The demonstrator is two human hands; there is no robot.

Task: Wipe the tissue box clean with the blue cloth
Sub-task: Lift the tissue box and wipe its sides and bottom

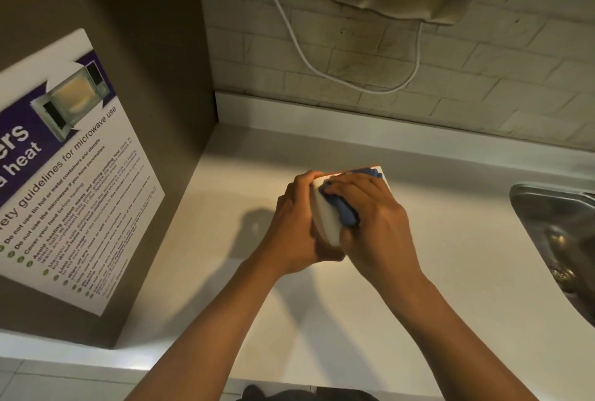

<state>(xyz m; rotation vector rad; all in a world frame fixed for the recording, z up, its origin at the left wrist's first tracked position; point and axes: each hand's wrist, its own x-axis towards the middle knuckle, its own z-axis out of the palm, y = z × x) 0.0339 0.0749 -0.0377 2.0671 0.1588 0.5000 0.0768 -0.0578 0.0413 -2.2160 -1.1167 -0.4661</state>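
Over the counter [370, 288] the left hand [294, 226] grips the box [325, 217], long axis running away, while the right hand [375, 217] presses the cloth [346, 212] on it.

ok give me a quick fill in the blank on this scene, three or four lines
1. The left hand grips the white ____.
2. The right hand presses a cloth of the colour ____ against the box.
3. At the right edge of the counter is a steel ____.
4. The poster on the left gives guidelines for ____ use.

Missing words: box; blue; sink; microwave
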